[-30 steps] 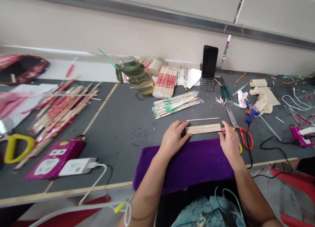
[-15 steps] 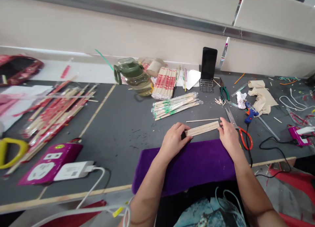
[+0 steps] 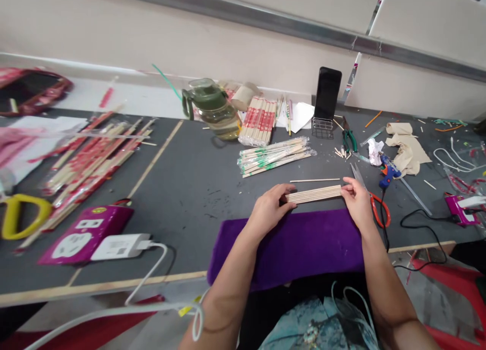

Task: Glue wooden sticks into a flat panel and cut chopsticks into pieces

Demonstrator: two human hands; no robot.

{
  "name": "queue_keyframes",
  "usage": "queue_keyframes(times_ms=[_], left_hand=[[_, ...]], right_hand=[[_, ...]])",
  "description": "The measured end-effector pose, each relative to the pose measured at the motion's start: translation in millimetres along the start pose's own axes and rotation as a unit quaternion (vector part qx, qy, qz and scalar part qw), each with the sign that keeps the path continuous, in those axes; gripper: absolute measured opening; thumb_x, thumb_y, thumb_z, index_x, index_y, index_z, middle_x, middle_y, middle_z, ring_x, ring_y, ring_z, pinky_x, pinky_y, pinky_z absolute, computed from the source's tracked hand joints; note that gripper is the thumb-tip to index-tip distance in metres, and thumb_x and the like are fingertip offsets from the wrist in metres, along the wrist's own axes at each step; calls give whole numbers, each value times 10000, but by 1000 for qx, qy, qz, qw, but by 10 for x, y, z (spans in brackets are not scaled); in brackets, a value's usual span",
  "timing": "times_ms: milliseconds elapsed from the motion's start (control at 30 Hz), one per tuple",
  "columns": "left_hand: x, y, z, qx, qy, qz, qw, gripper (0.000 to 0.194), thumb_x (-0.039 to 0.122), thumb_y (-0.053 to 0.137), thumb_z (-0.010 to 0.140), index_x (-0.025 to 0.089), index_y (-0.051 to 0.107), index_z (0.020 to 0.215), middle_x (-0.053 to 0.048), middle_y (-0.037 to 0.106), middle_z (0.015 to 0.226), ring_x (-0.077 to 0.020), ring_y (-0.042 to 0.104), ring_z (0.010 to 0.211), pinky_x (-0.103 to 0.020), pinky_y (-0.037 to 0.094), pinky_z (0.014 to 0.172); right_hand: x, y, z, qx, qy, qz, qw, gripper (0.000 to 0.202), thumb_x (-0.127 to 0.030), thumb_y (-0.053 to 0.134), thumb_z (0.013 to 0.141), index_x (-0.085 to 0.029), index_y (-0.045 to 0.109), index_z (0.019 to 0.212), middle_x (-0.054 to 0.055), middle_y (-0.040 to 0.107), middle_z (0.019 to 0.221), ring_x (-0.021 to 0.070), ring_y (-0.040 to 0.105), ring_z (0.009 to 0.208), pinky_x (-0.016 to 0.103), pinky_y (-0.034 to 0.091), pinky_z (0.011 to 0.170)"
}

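Observation:
A flat row of several thin wooden sticks (image 3: 314, 194), side by side, lies between my two hands. My left hand (image 3: 270, 209) pinches its left end, thumb at the near side and fingers curled at the far side. At the right end, my right hand (image 3: 356, 202) grips the row between thumb and fingers. One loose wooden stick (image 3: 315, 180) rests on the grey table just beyond the row. Below my hands a purple cloth (image 3: 304, 243) covers the table's front edge. Scissors with orange handles (image 3: 379, 210) lie right beside my right hand.
Wrapped chopsticks with green print (image 3: 275, 157) lie behind the sticks, near a green-lidded jug (image 3: 212, 109) and a phone on a wire stand (image 3: 327, 94). Pliers (image 3: 348, 137) and a blue glue gun (image 3: 388, 175) are right. Red-wrapped chopsticks (image 3: 94, 162) and a purple power strip (image 3: 87, 233) are left.
The view has shifted a little, so most table items sit slightly higher and further right. Both hands stay on the ends of the stick row, with a slight change in finger position.

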State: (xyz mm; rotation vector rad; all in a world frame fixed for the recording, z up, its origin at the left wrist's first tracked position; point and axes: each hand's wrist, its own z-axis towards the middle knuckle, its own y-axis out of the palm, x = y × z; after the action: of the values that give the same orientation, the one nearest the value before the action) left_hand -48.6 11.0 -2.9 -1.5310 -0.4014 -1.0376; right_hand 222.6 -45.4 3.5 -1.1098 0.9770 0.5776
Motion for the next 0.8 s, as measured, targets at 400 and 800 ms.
queue_keyframes(times_ms=[400, 800], left_hand=[[104, -103, 5, 14, -99, -339, 935, 457, 493, 801, 749, 174, 736, 1070, -22, 670, 800, -140, 615, 697, -277, 528, 666], [79, -15, 17, 57, -84, -338, 936, 422, 454, 866, 684, 167, 747, 970, -56, 753, 839, -192, 697, 757, -348, 591, 752]], right_hand=[[-258, -94, 86, 22, 61, 203, 977, 408, -383, 745, 763, -173, 677, 1106, 20, 715, 810, 155, 667, 689, 239, 479, 553], [-778, -177, 156, 41, -165, 77, 982, 268, -330, 633, 921, -225, 670, 1164, 34, 733, 920, 177, 693, 837, 348, 595, 798]])
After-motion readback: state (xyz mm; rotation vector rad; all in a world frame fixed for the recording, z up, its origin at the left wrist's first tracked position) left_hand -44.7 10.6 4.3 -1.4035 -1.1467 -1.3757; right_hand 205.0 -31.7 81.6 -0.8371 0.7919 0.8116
